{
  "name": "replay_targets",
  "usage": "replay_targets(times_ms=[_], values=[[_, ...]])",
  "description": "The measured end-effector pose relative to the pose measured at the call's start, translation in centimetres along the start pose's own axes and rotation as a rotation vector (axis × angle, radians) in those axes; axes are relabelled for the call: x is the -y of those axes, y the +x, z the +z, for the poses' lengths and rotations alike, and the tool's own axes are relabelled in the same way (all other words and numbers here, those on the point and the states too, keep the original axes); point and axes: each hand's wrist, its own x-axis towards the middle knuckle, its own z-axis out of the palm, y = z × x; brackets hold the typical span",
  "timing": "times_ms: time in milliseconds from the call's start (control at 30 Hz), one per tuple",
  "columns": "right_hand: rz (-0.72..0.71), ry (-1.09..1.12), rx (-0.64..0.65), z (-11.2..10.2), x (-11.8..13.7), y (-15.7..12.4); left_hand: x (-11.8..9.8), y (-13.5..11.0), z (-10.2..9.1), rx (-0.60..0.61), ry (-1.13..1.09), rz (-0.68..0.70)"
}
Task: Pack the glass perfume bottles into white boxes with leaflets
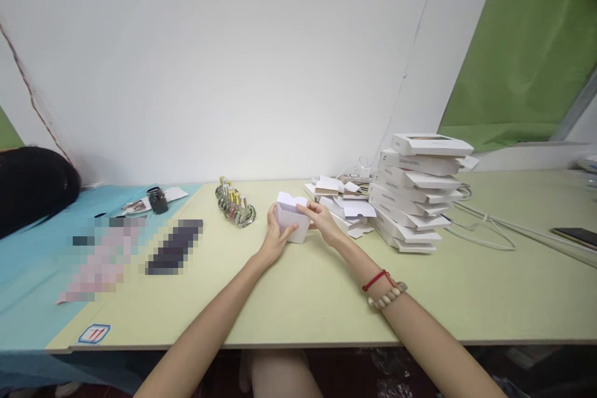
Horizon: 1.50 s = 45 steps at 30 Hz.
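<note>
Above the middle of the table I hold a small white cardboard box [290, 231], tilted toward me with its top end open and a flap standing up at the back. My left hand [277, 236] is wrapped round its left side, thumb across the front. The fingers of my right hand [323, 221] pinch the box's upper right edge. Whatever may be inside the box is hidden from view. Left of the hands stands a row of several glass bottles [236, 205] with gold and silver caps. Flattened and part-folded white cartons [342, 202] lie just behind my right hand.
A tall stack of white boxes [415, 199] rises at the right, with white cables [487, 224] beside it and a phone [576, 237] farther right. On the left, a dark jar [157, 200] stands on a blue cloth [37, 267]. A numbered label [94, 333] marks the table's front edge.
</note>
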Motion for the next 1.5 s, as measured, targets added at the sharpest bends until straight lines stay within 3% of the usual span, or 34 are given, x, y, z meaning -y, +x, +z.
replay_targets(times_ms=[133,300,633,1000,1300,1500], values=[[0.033,0.049,0.055,0.2,-0.2,0.0,-0.1,0.2,0.1,-0.056,-0.057,-0.028],[0.023,0.029,0.226,0.7,-0.2,-0.5,-0.8,0.7,0.1,-0.070,-0.258,-0.165],[0.018,-0.011,0.306,0.6,-0.1,-0.8,-2.5,-0.1,0.1,0.156,-0.280,-0.188],[0.052,-0.024,0.237,0.6,-0.7,-0.4,-2.7,-0.2,0.3,0.131,-0.303,-0.282],[-0.015,-0.034,0.194,1.4,-0.7,-0.7,-2.6,-0.2,0.4,0.162,-0.320,-0.195],[-0.080,-0.035,0.175,2.2,-0.3,-1.2,-2.0,0.1,0.9,0.026,-0.169,-0.090]])
